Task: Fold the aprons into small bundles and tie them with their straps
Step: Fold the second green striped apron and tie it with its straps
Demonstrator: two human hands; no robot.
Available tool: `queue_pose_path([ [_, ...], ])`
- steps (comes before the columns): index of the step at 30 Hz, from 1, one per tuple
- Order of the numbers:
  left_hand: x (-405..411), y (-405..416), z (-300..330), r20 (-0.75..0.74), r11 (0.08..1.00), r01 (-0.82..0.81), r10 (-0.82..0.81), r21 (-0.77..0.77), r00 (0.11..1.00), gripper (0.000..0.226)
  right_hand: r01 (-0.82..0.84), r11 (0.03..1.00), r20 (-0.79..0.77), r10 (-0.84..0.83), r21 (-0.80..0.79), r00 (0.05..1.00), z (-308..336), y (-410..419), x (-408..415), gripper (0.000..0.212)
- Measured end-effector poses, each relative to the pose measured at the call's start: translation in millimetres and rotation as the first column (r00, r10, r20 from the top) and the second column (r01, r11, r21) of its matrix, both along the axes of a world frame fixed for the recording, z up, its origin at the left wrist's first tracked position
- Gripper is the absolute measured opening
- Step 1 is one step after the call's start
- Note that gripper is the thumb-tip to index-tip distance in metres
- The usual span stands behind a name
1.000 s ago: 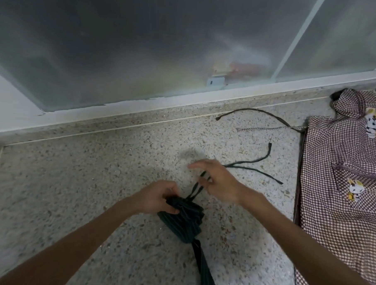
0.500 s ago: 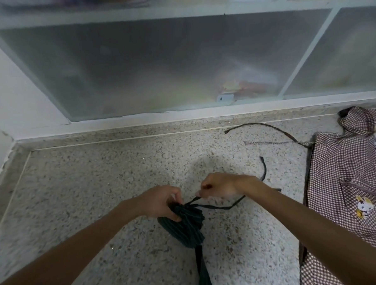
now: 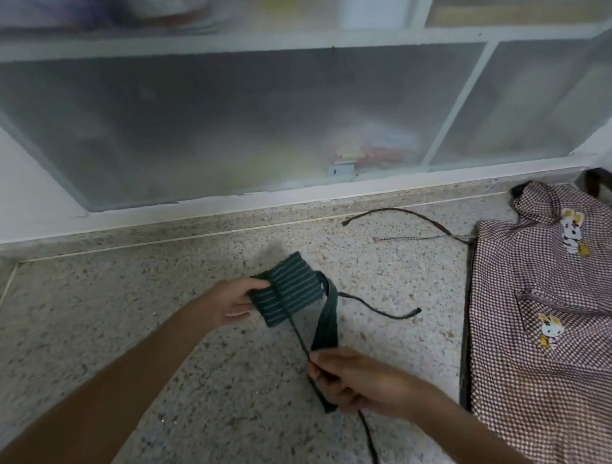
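Spanning the whole lower part of the view, the speckled stone bench (image 3: 118, 329) carries all the task items, and behind it a frosted sliding cabinet (image 3: 232, 123) with white frames runs along the wall. At the right edge of the bench lies the checked apron (image 3: 546, 312), spread flat, brown and white, with small cartoon animal patches on it. Its thin ties (image 3: 420, 224) trail leftward across the bench toward the cabinet sill.

Near the middle of the bench is the dark green striped apron bundle (image 3: 288, 294), folded into a small flat packet and tilted. The left hand (image 3: 228, 302) grips the bundle at its left edge, fingers curled round the fabric. A wide green strap (image 3: 325, 324) leaves the right side of the bundle and runs down to the right hand (image 3: 354, 381). A thin green strap (image 3: 296, 333) crosses the face of the bundle and reaches the same hand. The right hand's fingers pinch both straps together, near the bench's front. A loose strap end (image 3: 388, 311) lies on the bench just right of the bundle.
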State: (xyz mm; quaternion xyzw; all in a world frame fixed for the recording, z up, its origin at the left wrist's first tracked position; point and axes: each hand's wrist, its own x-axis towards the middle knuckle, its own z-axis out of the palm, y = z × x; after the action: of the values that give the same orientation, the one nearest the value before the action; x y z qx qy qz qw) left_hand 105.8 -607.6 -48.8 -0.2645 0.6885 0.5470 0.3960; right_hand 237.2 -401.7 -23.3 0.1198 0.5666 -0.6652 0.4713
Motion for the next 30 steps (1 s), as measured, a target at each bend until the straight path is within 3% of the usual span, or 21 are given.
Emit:
queue_pose_path([
  [3, 3, 3, 13, 0.088, 0.985, 0.021, -0.037, 0.174, 0.995, 0.029, 0.169, 0.972, 0.15, -0.144, -0.164, 0.978, -36, 4, 23, 0.027],
  [5, 0, 2, 21, 0.064, 0.964, 0.112, -0.131, 0.24, 0.989, 0.035, 0.266, 0.937, 0.236, -0.212, -0.228, 0.948, -55, 14, 32, 0.023],
  [9, -4, -12, 39, -0.107, 0.838, 0.433, -0.423, 0.331, 0.9, 0.078, 0.349, 0.898, 0.27, -0.277, -0.269, 0.922, -76, 30, 49, 0.036],
  [11, -3, -16, 48, -0.225, 0.72, 0.613, -0.571, 0.324, 0.789, 0.069, 0.354, 0.903, 0.262, -0.29, -0.243, 0.92, -82, 33, 55, 0.044],
  [14, 4, -14, 65, -0.356, 0.555, 0.815, -0.737, 0.168, 0.575, 0.038, 0.301, 0.928, 0.226, -0.252, -0.222, 0.941, -87, 34, 52, 0.061],
  [17, 12, -7, 76, -0.374, 0.35, 0.934, -0.859, 0.073, 0.35, 0.038, 0.122, 0.983, 0.059, -0.114, -0.139, 0.992, -86, 38, 39, 0.066],
  [19, 20, -3, 77, -0.346, 0.218, 0.976, -0.915, 0.008, 0.207, 0.041, -0.008, 0.998, -0.009, 0.008, -0.06, 1.0, -81, 44, 25, 0.061],
  [21, 30, 0, 71, -0.299, 0.132, 0.99, -0.947, -0.039, 0.115, 0.04, -0.114, 0.992, -0.08, 0.118, 0.049, 0.99, -68, 48, 12, 0.037],
  [23, 40, 0, 59, -0.259, 0.115, 0.988, -0.962, -0.102, 0.086, 0.037, -0.097, 0.979, -0.188, 0.131, 0.179, 0.973, -54, 50, 0, 0.018],
  [26, 50, -1, 42, -0.191, 0.134, 0.945, -0.978, -0.299, 0.078, 0.034, -0.024, 0.977, -0.308, 0.09, 0.212, 0.947, -37, 46, -7, 0.013],
  [30, 58, 0, 29, -0.241, 0.223, 0.948, -0.956, -0.228, 0.167, 0.028, 0.004, 0.979, -0.398, 0.079, 0.202, 0.914, -39, 40, -2, 0.014],
])
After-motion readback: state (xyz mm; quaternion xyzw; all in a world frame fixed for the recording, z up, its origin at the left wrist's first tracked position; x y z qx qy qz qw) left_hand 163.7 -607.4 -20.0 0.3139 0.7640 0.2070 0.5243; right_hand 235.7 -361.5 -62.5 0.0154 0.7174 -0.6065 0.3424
